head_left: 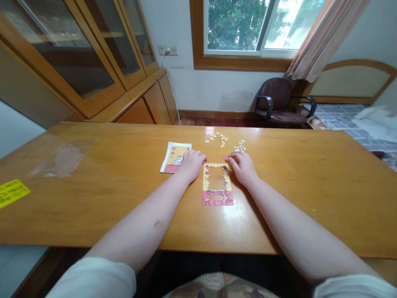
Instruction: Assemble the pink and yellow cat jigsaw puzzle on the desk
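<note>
A partly assembled jigsaw puzzle [217, 198] lies flat on the table in front of me, its yellow and pink border joined around an open middle. My left hand [194, 162] rests palm down between the puzzle's upper left corner and a printed picture sheet [170, 160]; its fingers are loosely spread and hold nothing visible. Above the puzzle's upper right corner, my right hand [243, 166] has its thumb and index finger together at a pink puzzle piece [225, 157]. Several white and patterned pieces [240, 145] lie just beyond its fingers.
Loose yellow puzzle pieces [221, 138] are scattered toward the far edge of the wooden table [124, 182]. On the left lie a clear plastic bag [66, 159] and a yellow label [13, 193]. An office chair [279, 101] stands beyond the table.
</note>
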A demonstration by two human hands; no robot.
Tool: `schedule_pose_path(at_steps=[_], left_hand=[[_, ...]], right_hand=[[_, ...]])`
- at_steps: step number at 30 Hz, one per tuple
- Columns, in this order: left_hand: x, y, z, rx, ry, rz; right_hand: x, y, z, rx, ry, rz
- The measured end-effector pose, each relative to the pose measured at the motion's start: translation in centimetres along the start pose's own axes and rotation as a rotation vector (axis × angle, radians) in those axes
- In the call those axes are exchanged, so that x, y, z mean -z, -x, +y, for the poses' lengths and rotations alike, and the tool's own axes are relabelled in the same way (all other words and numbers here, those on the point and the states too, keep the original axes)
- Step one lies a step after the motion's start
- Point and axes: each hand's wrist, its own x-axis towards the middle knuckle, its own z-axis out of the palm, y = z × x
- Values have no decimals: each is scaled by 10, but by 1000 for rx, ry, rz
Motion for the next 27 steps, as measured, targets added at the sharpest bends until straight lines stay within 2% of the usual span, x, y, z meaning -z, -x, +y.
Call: schedule_pose_path(at_steps=[4,9,12,14,18,23,27], left_hand=[[15,12,7,109,260,94],[25,23,27,284,763,-95],[30,30,45,315,852,-199],[33,37,56,285,871,-244],[31,50,72,197,769,-301],[26,56,76,106,665,-393],[28,54,74,9,594,-373]], right_hand=[[3,2,-4,47,-33,-22],[11,7,-9,77,-85,-98],[14,7,-7,44,-82,-68],[14,6,-5,19,-73,-40],[14,5,-4,5,-77,-39],[13,4,-5,13,-82,-43],[13,3,-5,10,-70,-45]])
